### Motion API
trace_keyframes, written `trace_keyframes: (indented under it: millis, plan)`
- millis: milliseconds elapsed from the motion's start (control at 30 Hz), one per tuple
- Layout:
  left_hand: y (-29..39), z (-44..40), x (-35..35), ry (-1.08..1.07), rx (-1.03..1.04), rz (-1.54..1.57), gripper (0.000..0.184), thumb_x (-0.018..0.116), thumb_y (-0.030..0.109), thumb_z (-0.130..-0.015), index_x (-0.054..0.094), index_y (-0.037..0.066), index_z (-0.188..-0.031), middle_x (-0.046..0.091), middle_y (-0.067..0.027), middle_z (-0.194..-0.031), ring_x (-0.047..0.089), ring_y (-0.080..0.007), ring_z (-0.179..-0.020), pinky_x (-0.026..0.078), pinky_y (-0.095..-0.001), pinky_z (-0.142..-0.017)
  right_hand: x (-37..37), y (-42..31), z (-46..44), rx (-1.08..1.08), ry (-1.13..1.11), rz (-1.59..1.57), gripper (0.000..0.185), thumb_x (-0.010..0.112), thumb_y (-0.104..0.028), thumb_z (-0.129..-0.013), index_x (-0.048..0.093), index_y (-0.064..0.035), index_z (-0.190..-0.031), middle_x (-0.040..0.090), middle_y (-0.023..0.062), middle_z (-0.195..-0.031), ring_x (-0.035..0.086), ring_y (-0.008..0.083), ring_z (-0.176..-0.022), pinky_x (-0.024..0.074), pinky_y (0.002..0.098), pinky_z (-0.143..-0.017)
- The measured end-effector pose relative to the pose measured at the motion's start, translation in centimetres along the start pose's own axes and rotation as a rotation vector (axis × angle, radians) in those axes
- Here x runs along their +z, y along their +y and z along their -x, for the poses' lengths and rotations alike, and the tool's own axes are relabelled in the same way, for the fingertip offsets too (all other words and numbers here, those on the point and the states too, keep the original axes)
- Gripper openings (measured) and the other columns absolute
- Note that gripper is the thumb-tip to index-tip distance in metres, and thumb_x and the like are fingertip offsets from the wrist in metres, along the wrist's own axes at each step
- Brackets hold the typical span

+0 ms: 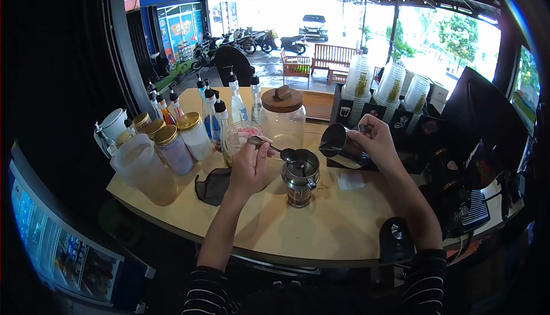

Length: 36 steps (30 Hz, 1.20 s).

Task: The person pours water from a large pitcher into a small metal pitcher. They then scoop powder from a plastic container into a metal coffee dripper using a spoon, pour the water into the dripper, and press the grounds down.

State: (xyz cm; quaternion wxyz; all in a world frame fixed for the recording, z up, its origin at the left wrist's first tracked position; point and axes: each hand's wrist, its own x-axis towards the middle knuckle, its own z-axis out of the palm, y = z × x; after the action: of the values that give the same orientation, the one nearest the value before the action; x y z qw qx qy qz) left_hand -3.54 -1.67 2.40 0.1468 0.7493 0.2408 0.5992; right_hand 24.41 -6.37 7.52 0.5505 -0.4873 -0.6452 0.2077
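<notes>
My left hand (250,167) is closed around the handle of a dark metal spoon (288,155). The spoon's bowl hangs over the rim of a metal drip coffee filter (302,173), which sits on a small glass (299,198) on the counter. To the right, my right hand (376,143) grips a metal pitcher (334,141). The pitcher is tilted, its mouth facing left towards the filter and apart from it. What it contains is hidden from me. A dark folded cloth (213,186) lies left of my left wrist.
Behind the filter stands a glass jar with a wooden lid (282,102). Pump bottles (236,100), gold-lidded jars (191,137) and a cloudy pitcher (144,169) crowd the left. Stacked plastic cups (391,83) fill a black holder at back right. A white napkin (351,181) lies near the filter.
</notes>
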Motion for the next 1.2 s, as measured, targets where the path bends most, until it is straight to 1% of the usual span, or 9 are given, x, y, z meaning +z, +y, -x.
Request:
trace_keyframes:
  millis: [200,367,400,600,633,700,867,1067,1200]
  plan:
    - [-0.2,0.3,0.5,-0.023,-0.007,-0.02,0.013,0.048,0.01,-0.095,0.056,-0.001,-0.095,0.065,-0.0127,-0.077,0.069,-0.0186,-0.072,0.051,-0.0289,-0.061,0.1,-0.2,0.9,0.034,0.082,-0.129,0.026,0.069,-0.007,-0.08,0.044,-0.008,-0.07,0.038,-0.0081,-0.064,0.032,-0.0013,-0.055,0.0259,0.0177,-0.047]
    - [0.0,0.2,1.0,0.002,0.027,-0.016,0.011,0.052,0.008,-0.093,0.059,0.0,-0.094,0.066,-0.0123,-0.078,0.069,-0.0185,-0.072,0.051,-0.0293,-0.06,-0.7,0.0,3.7,0.037,0.15,-0.296,0.023,0.066,-0.004,-0.082,0.046,-0.0067,-0.072,0.048,-0.0042,-0.067,0.043,0.0003,-0.06,0.0345,0.0167,-0.051]
    - [0.0,0.3,1.1,0.009,0.028,-0.015,0.011,0.053,0.008,-0.093,0.06,0.0,-0.094,0.066,-0.0119,-0.078,0.069,-0.0186,-0.072,0.05,-0.0292,-0.06,-1.2,0.6,4.6,0.106,0.173,-0.29,0.022,0.065,-0.003,-0.082,0.046,-0.0064,-0.073,0.053,-0.0019,-0.069,0.048,0.0018,-0.062,0.0394,0.0168,-0.054]
    - [0.2,0.3,2.0,0.036,0.044,0.006,0.01,0.056,0.007,-0.09,0.064,0.001,-0.094,0.066,-0.0101,-0.076,0.068,-0.0186,-0.069,0.049,-0.0282,-0.06,-2.5,7.3,10.3,0.273,0.315,-0.443,0.019,0.06,0.0,-0.083,0.046,-0.0074,-0.073,0.055,0.0007,-0.069,0.053,0.0064,-0.06,0.0456,0.0204,-0.057]
    - [0.3,0.3,2.4,0.053,0.038,0.038,0.01,0.058,0.006,-0.089,0.064,0.001,-0.094,0.065,-0.0092,-0.075,0.067,-0.0182,-0.068,0.049,-0.028,-0.061,-2.1,7.7,11.2,0.276,0.323,-0.44,0.019,0.06,0.0,-0.083,0.046,-0.0074,-0.073,0.055,0.0007,-0.069,0.053,0.0064,-0.06,0.0456,0.0204,-0.057]
    - [0.7,0.4,3.1,0.044,0.059,0.037,0.009,0.059,0.006,-0.088,0.065,0.002,-0.093,0.065,-0.0088,-0.075,0.066,-0.0184,-0.07,0.049,-0.0286,-0.063,-1.0,8.2,12.6,0.427,0.46,-0.537,0.018,0.059,0.0,-0.08,0.046,-0.0096,-0.071,0.051,-0.0012,-0.064,0.045,0.0056,-0.059,0.0346,0.0209,-0.056]
    - [0.4,0.3,4.2,0.066,0.16,0.003,0.009,0.061,0.005,-0.085,0.065,0.003,-0.092,0.064,-0.0078,-0.076,0.062,-0.02,-0.074,0.047,-0.0308,-0.069,-0.4,13.4,15.3,0.368,0.473,-0.638,0.02,0.055,-0.004,-0.085,0.044,-0.0107,-0.069,0.042,-0.0038,-0.063,0.04,0.0065,-0.059,0.0305,0.0234,-0.059]
    - [0.2,0.2,4.0,0.087,0.135,0.014,0.008,0.062,0.004,-0.083,0.065,0.005,-0.091,0.062,-0.0072,-0.077,0.059,-0.023,-0.075,0.047,-0.0339,-0.07,0.8,14.7,16.2,0.416,0.504,-0.531,0.017,0.053,-0.01,-0.09,0.045,-0.0115,-0.076,0.043,-0.0039,-0.064,0.043,0.0073,-0.061,0.036,0.0214,-0.06]
    - [0.2,0.1,3.7,0.051,0.293,-0.11,0.01,0.064,0.004,-0.081,0.065,0.007,-0.091,0.061,-0.0061,-0.079,0.058,-0.0238,-0.078,0.046,-0.036,-0.075,-0.2,15.1,16.1,0.426,0.38,-0.341,0.007,0.054,-0.01,-0.091,0.049,-0.008,-0.086,0.049,-0.0014,-0.074,0.047,0.0079,-0.068,0.0412,0.0208,-0.064]
